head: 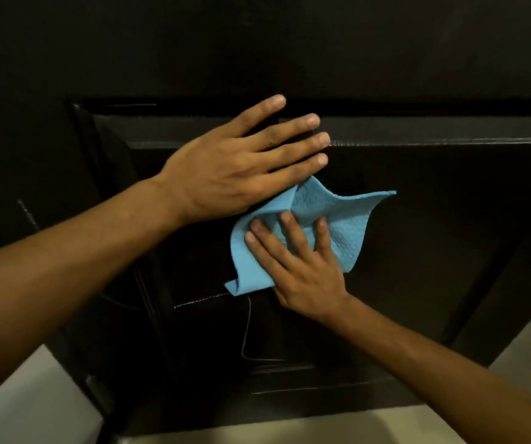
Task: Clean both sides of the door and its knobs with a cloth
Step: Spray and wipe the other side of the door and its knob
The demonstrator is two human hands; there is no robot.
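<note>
From the head view, your right hand [302,267] presses the light blue cloth [318,225] flat against the dark door [434,235], fingers straight and spread, inside its recessed panel. Your left hand [235,168] lies open on the door just above, fingers straight across the panel's upper moulding [434,141], its edge touching the cloth's top corner. Pale floor [33,411] shows below the door's bottom edge.

Our left hand [225,174] lies flat with its fingers straight and together, the bare forearm reaching in from the lower left. Our right hand [296,261] presses flat with fingers spread, its forearm coming from the lower right.
</note>
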